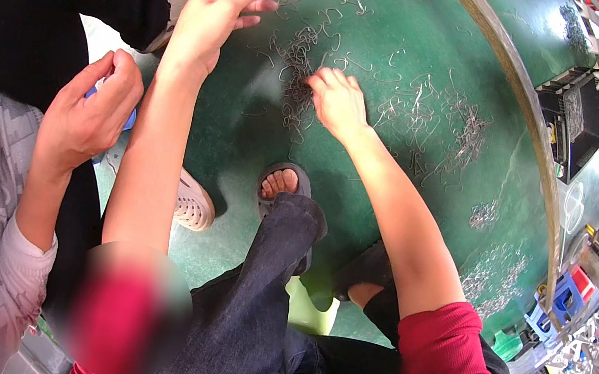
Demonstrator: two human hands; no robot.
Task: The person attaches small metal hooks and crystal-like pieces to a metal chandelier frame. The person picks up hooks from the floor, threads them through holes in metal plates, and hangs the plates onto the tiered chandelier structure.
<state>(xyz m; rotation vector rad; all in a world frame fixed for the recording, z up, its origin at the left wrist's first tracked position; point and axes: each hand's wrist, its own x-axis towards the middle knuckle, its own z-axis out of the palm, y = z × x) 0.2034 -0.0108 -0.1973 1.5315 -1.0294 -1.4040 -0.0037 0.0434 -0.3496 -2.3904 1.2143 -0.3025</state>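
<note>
Many thin, bent metal wire hooks (pixel 294 99) lie in a loose tangled heap on the green surface (pixel 261 129) in front of me. My right hand (pixel 337 102) reaches into the right side of this heap, its fingers curled together on the wire hooks; the fingertips are partly hidden. Farther left and raised, my left hand (pixel 213 18) has its thumb pressed toward the index finger, while the other fingers are half extended. Anything within that pinch is too small to make out.
Left of my forearm is a co-worker's hand (pixel 96 101) with curled fingers. More wire pieces (pixel 471 132) are scattered right and far. A curved bar (pixel 525 90) crosses the right side, with a black crate (pixel 572 122) beyond it. A sandalled foot (pixel 283 183) and light clog (pixel 194 203) are below.
</note>
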